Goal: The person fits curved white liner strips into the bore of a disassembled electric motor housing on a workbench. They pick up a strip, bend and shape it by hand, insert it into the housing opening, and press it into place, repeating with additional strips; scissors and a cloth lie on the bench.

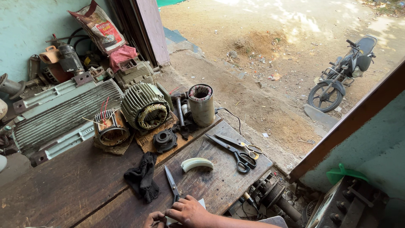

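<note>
I note rough weathered wood workbench (84, 185), matt black cloth rag (142, 177), dull ribbed metal motor housing (145, 105), glossy steel scissors (236, 147)

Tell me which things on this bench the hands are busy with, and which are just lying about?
In use: right hand, left hand, white sheet under them, knife beside them.

Lying about: scissors, black cloth, white curved strip, finned motor, grey cylinder, motorbike.

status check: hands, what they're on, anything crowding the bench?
Right hand gripping scissors, blades pointing away. Left hand pressing on white sheet, mostly hidden. Black rag close left, curved white strip ahead; neither touching.
</note>
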Motion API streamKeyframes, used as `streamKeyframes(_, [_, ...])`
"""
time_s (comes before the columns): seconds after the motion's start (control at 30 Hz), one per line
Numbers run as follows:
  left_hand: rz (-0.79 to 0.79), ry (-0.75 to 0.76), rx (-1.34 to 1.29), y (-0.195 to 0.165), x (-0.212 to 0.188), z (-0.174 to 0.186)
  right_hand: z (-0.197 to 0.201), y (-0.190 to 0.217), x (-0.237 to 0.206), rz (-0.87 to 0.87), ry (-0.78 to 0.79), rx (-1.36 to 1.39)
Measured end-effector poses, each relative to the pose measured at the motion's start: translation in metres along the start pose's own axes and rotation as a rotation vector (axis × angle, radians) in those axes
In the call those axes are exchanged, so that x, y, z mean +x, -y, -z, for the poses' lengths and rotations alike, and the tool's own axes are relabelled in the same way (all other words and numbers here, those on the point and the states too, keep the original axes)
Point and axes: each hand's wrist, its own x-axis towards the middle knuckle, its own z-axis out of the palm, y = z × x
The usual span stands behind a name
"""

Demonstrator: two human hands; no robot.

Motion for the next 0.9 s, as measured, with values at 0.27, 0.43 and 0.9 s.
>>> streamKeyframes(0.27, [0.136,0.018,0.013,-0.007,-0.019,0.019,-0.01,0.006,0.004,0.041,-0.007,-0.021])
streamKeyframes(0.43, [0.141,-0.186,-0.013,-0.019,-0.036,0.021,0.021,0.026,0.017,-0.032,0.043,-0.076])
streamKeyframes(0.9, [-0.212,-0.135,0.008,-0.004,-0.052,0.099,-0.026,0.043,0.015,-0.751,-0.187,1.569])
